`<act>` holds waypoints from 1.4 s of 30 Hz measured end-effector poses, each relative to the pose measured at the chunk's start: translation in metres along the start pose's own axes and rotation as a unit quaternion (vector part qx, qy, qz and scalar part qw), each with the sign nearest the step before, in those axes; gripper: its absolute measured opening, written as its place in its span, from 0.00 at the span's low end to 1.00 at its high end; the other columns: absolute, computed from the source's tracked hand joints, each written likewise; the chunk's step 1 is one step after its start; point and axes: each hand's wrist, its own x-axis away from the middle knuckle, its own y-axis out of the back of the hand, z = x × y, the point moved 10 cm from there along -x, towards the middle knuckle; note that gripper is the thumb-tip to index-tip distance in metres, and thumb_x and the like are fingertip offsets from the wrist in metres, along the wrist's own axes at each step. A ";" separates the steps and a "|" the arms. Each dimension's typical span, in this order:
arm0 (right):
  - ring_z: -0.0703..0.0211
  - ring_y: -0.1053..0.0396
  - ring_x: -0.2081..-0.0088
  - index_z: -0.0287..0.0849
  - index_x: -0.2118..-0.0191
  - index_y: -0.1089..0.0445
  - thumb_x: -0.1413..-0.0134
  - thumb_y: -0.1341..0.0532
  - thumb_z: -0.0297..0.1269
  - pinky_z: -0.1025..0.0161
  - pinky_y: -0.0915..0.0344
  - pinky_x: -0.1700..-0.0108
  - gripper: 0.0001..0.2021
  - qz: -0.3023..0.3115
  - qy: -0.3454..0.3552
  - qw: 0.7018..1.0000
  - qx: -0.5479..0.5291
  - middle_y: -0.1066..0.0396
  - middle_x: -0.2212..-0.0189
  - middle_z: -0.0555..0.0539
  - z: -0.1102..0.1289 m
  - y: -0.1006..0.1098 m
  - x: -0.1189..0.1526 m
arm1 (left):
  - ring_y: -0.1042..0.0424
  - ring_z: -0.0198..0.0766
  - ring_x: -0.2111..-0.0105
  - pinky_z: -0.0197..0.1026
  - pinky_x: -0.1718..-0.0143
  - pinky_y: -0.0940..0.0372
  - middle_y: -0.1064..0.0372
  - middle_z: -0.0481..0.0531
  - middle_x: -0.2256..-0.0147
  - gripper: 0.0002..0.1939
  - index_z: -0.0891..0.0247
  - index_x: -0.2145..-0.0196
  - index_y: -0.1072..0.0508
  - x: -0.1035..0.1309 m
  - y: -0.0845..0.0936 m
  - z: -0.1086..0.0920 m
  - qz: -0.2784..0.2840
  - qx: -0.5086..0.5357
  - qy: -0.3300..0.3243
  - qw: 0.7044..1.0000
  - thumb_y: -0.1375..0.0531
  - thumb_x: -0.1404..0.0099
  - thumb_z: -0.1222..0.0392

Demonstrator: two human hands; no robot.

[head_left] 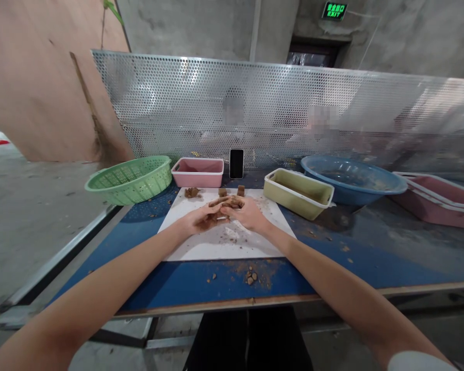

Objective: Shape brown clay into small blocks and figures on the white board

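Note:
Both my hands are together over the white board (pixel 189 247), closed around a lump of brown clay (pixel 232 202). Fingers of my left hand (pixel 205 217) wrap it from the left, and my right hand (pixel 250 213) presses on it from the right. Much of the lump is hidden by the fingers. Just behind the hands stand two small brown clay blocks, a left block (pixel 222 192) and a right block (pixel 241 190). A rough, crumbly clay lump (pixel 192 192) lies at the board's back left. Crumbs and a pale smear mark the board below my hands.
Along the back stand a green basket (pixel 133 180), a pink bin (pixel 199 178), an upright phone (pixel 236 164), a yellow-green bin (pixel 297 195), a blue basin (pixel 351 180) and pink bins (pixel 444 201). A perforated metal screen (pixel 270 113) rises behind. Clay bits (pixel 251 277) lie near the table's front edge.

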 end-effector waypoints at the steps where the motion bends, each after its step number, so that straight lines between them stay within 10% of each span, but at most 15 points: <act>1: 0.53 0.23 0.54 0.43 0.60 0.19 0.41 0.31 0.45 0.57 0.30 0.50 0.11 -0.002 -0.001 1.000 0.004 0.19 0.54 0.43 0.000 0.001 0.000 | 0.23 0.44 0.49 0.53 0.42 0.33 0.22 0.53 0.46 0.35 0.52 0.38 0.27 0.000 0.000 0.000 0.000 0.004 0.000 1.000 0.25 0.41 0.58; 18: 0.58 0.31 0.66 0.43 0.57 0.23 0.40 0.34 0.46 0.59 0.34 0.61 0.13 -0.076 0.013 0.990 0.120 0.22 0.65 0.46 -0.002 0.018 0.003 | 0.24 0.41 0.62 0.48 0.54 0.29 0.20 0.55 0.62 0.20 0.61 0.54 0.18 -0.003 0.011 0.006 -0.086 0.031 0.023 0.996 0.28 0.38 0.46; 23: 0.54 0.25 0.61 0.42 0.58 0.25 0.43 0.33 0.52 0.56 0.29 0.56 0.17 -0.116 -0.004 0.992 0.044 0.21 0.62 0.43 -0.009 0.022 0.002 | 0.24 0.40 0.61 0.43 0.58 0.29 0.21 0.55 0.57 0.20 0.61 0.55 0.19 -0.002 0.009 -0.015 -0.110 -0.033 -0.066 0.991 0.26 0.40 0.47; 34: 0.57 0.27 0.67 0.42 0.63 0.23 0.53 0.27 0.57 0.57 0.27 0.60 0.22 -0.114 -0.076 0.988 -0.071 0.22 0.66 0.45 -0.038 0.021 -0.003 | 0.25 0.44 0.58 0.45 0.56 0.31 0.21 0.59 0.51 0.23 0.61 0.48 0.21 0.021 -0.014 -0.063 -0.170 -0.438 -0.280 0.837 0.28 0.39 0.51; 42: 0.59 0.31 0.71 0.43 0.70 0.25 0.48 0.31 0.60 0.59 0.31 0.65 0.22 -0.078 -0.073 0.994 -0.016 0.27 0.74 0.48 -0.031 0.020 -0.004 | 0.25 0.45 0.56 0.44 0.56 0.32 0.22 0.60 0.50 0.21 0.61 0.48 0.22 0.023 -0.020 -0.063 -0.155 -0.453 -0.289 0.829 0.30 0.37 0.52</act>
